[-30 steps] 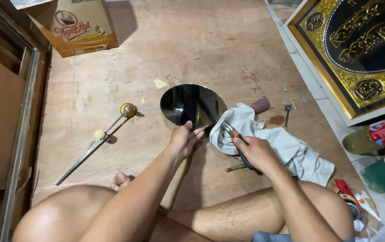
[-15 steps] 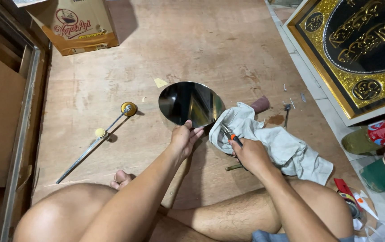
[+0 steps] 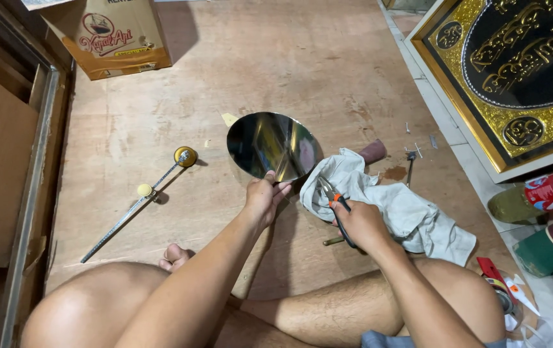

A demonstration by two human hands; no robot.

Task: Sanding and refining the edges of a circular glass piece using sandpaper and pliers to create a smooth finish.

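Head view looks down on a person sitting cross-legged on a plywood floor (image 3: pixel 328 71), both bare knees showing at the bottom. One round mirror disc (image 3: pixel 272 145) is held tilted up off the floor; its face is dark and glossy, with streaks of yellow and pale reflection, and its edge looks thin and smooth. The left hand (image 3: pixel 263 196) grips the disc at its lower rim, fingers (image 3: pixel 283 188) curled around the edge and thumb on the near side, so those fingers are clenched on it. The right hand (image 3: pixel 360 222) is closed around one pair of pliers (image 3: pixel 333 203) with orange and black handles; the metal jaws point up and to the left, close to the disc's lower right rim, though whether they touch it I cannot tell.

Just beside the right hand lies one crumpled pale grey rag (image 3: pixel 399 206), spread toward the right knee. One small reddish-brown block (image 3: pixel 373 152) peeks out at the rag's upper edge. To the left lies one long thin metal rod (image 3: pixel 136 205) with two round knobs on it, a brass-coloured one at the far end and a pale yellow one nearer the middle. One cardboard box (image 3: pixel 112 38) stands at the top left. At the right edge leans one large gold-framed panel (image 3: pixel 508 77) with raised gold ornament on black. A few small nails lie near the panel's lower corner.
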